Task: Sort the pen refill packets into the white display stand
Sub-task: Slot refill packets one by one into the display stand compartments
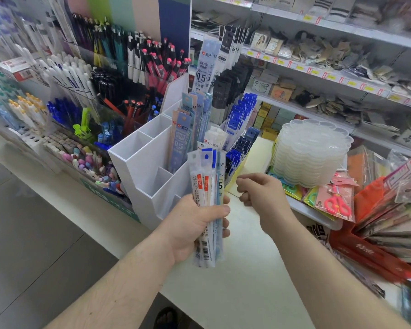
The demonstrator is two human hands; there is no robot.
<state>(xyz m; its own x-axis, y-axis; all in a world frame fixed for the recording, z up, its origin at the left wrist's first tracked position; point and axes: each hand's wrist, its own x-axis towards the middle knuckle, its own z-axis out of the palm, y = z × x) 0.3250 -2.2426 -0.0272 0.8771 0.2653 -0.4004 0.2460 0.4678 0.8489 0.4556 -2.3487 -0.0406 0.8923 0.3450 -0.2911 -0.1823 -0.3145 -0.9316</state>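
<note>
hands: 2, left and right | stand: 1 | packet bundle held: 1, packet count unclear | scissors: 1 | tray stack: 1

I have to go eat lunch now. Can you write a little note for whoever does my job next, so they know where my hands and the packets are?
Left hand: grips a bunch of refill packets, held upright in front of the stand.
Right hand: holds nothing, fingers loosely curled, just right of the bunch.
White display stand: on the counter. Some packets already stand in its rear compartments; the front and left compartments show no packets.
Done: part of the sorting.
Left: pull packets from the bunch one by one and drop each into its matching compartment, probably by type.
</note>
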